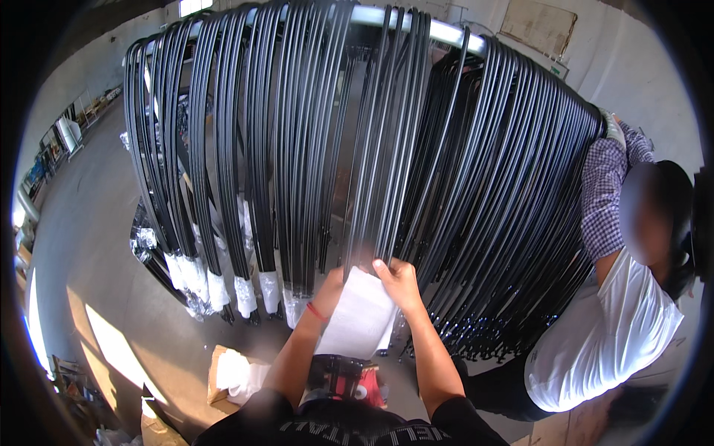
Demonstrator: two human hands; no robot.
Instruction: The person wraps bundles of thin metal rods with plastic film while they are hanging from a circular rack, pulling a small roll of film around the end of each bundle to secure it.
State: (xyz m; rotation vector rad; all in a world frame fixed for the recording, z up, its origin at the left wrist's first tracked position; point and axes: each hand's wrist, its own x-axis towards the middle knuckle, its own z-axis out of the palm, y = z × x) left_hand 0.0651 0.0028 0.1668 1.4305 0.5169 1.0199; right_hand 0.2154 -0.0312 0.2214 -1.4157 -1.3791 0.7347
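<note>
A white sheet [358, 312], thin and soft-looking, is held up in front of the lower end of a bundle of long black rods or cables [375, 171]. My right hand [400, 284] grips its upper right edge, with the thumb on top pressed against it. At the sheet's upper left edge is my left hand [332, 288], closed on it, its fingers partly hidden behind the sheet and blurred. A red band circles my left wrist. Further left, several hanging bundles have their lower ends covered in white wrapping [245, 293].
The black strands hang over a curved pale rail [446, 33]. At the right a person in a white shirt [587, 349] reaches up to the rail's end. An open cardboard box [218, 375] with white material stands low left, near a red item [370, 386] below my hands.
</note>
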